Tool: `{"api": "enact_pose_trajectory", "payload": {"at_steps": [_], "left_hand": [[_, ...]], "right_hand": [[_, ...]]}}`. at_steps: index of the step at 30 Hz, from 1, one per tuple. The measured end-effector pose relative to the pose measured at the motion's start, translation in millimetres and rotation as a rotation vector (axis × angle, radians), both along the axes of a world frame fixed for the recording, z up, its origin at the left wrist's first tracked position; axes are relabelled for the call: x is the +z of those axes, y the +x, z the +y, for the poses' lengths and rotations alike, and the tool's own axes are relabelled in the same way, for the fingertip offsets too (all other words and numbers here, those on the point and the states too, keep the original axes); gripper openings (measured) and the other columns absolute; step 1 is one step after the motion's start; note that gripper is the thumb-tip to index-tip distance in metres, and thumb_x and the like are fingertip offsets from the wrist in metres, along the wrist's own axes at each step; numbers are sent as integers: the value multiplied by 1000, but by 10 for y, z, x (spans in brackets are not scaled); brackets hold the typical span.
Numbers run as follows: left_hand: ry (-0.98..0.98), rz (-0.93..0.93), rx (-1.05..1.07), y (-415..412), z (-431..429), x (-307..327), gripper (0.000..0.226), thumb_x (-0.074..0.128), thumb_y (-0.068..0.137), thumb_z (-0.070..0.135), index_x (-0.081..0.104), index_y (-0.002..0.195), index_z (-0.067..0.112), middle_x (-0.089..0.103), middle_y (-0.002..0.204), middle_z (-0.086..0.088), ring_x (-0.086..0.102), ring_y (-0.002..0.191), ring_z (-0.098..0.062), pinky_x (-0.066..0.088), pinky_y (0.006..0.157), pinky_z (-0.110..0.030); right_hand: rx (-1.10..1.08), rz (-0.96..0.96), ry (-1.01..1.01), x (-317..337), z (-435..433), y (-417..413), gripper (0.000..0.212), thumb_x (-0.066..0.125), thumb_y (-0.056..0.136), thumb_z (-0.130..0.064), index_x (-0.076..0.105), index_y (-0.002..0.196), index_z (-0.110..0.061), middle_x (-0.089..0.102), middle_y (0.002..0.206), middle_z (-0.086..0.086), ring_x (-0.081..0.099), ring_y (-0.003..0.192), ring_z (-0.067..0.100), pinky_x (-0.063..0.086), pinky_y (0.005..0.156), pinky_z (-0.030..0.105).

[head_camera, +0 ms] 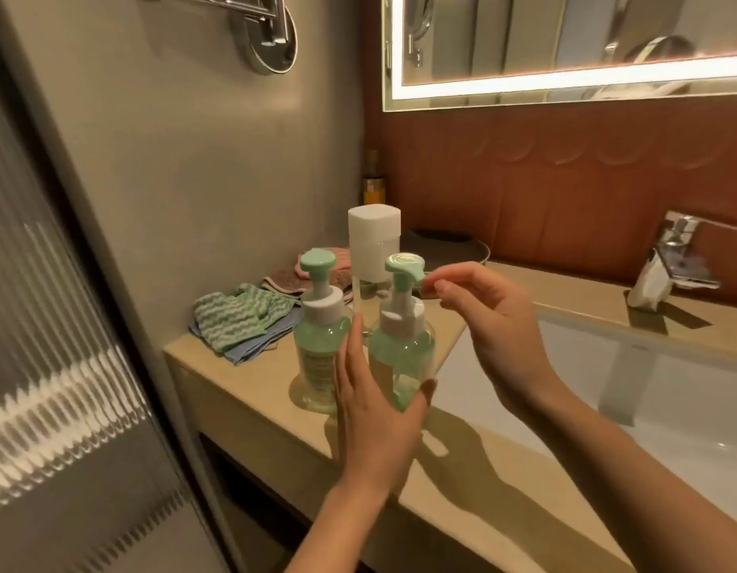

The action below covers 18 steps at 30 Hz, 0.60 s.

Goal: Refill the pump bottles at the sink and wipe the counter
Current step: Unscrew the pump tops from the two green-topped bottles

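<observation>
Two clear pump bottles with green pump heads stand on the beige counter (251, 390) left of the sink. My left hand (379, 411) wraps around the lower body of the nearer pump bottle (402, 349), thumb on its right side. My right hand (482, 324) pinches the spout of that bottle's green pump head between thumb and fingertips. The second pump bottle (319, 337) stands free just to the left. Behind them rises a tall clear bottle with a white cap (373, 241).
Folded green-striped and blue cloths (238, 320) lie at the counter's back left, with pink and brown cloths behind. A white sink basin (648, 390) lies to the right, with a chrome faucet (681, 250) above it. A dark tray (445, 246) sits by the wall.
</observation>
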<state>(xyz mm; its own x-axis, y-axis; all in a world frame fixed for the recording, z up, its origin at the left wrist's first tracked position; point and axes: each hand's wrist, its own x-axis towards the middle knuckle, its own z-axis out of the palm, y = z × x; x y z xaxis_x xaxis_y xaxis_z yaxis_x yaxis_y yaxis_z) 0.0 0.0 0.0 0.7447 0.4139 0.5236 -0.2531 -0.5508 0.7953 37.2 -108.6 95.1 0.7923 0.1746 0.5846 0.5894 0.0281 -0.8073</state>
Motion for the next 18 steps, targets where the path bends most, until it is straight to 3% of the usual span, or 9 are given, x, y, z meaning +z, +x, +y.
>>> {"api": "enact_pose_trajectory", "payload": {"at_steps": [4,7,11,15,18], "left_hand": [[-54,55,-50,58,-10,-119,105,76,70,43,-1,141,52,16,155,13,16,142,-8,28,113,-43],[-92,61,-57,87,-17,-184,105,77,72,39,-3,138,59,18,154,16,21,140,-8,30,111,-37],[-120,74,-96,114,40,-208,107,80,68,38,0,136,62,24,150,21,30,136,-7,36,106,-37],[-80,122,-68,127,50,-236,111,78,56,53,5,139,55,31,147,16,35,133,-8,40,105,-39],[26,98,-42,147,38,-243,102,74,56,61,23,141,37,38,140,16,37,130,-6,39,104,-33]], "right_hand": [[34,-61,-23,45,-13,121,19,56,88,-4,67,79,-17,67,73,-9,62,74,4,49,68,15],[24,-69,-33,2,-60,218,15,52,81,-13,65,75,-16,64,69,-8,60,71,5,48,67,16],[-27,4,-281,67,-129,279,3,60,89,-19,61,90,-22,63,89,-11,60,88,7,49,76,22],[-12,45,-638,129,-120,258,56,61,69,-59,45,116,-32,48,106,-21,50,95,-2,43,76,14],[-55,11,-685,26,-7,231,78,67,61,-64,44,128,-32,49,114,-17,47,94,-2,42,73,13]]}}
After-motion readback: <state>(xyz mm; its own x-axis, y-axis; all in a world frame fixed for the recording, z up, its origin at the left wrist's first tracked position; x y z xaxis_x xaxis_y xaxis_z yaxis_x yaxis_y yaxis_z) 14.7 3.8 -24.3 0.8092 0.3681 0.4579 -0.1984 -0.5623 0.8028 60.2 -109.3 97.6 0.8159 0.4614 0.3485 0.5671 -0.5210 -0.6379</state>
